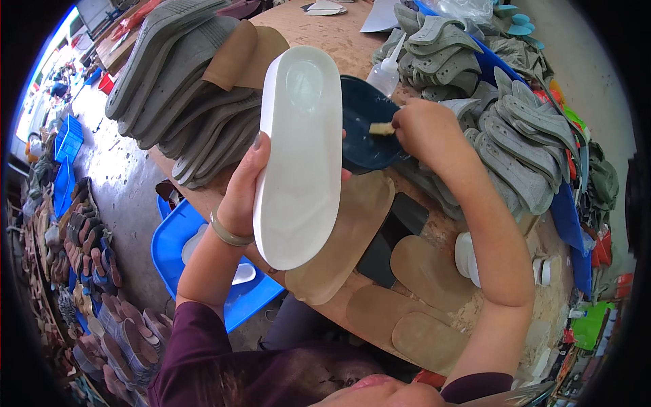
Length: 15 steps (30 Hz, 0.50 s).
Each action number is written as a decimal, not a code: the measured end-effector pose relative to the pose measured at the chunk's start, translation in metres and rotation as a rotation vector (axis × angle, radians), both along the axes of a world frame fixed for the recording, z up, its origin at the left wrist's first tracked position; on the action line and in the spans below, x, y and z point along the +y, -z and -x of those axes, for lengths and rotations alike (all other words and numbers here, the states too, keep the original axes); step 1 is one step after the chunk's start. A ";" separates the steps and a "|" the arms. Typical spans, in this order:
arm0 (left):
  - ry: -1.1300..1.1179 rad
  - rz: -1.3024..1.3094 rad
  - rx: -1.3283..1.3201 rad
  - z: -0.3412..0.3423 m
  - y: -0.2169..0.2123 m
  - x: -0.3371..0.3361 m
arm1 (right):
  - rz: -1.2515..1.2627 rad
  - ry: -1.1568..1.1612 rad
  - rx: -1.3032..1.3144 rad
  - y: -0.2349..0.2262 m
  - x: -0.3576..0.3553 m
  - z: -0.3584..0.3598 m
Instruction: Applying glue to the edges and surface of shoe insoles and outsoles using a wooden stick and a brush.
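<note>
My left hand [245, 182] grips a long white shoe sole [298, 152] by its left edge and holds it up with its hollow inner side toward me. My right hand [424, 129] holds a small brush [381, 128] whose bristle end dips into a dark blue bowl [363, 108] on the wooden worktable [325, 34]. A white squeeze bottle [386, 68] stands just behind the bowl.
A stack of grey soles [180, 88] lies on the table at left; piles of grey shoe parts [515, 142] fill the right. Tan insoles [420, 271] overlap at the table's near edge. A blue tray [176, 237] sits below the table; many sandals [95, 258] cover the floor.
</note>
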<state>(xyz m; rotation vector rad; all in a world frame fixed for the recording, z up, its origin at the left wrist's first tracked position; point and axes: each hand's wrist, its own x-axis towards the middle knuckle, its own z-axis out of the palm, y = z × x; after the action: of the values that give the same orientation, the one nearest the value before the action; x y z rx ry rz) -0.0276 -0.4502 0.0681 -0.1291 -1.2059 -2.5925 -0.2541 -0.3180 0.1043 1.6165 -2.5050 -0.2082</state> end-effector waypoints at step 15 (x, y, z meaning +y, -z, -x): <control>0.544 -0.567 -0.010 -0.067 0.013 0.094 | 0.905 -0.009 -0.412 -0.079 0.165 -0.155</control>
<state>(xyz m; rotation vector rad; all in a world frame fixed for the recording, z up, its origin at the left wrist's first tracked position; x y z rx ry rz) 0.0395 -0.3558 0.0549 -0.3661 -0.4252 -3.2922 -0.0990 -0.1534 0.1828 1.3258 -2.2506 1.1831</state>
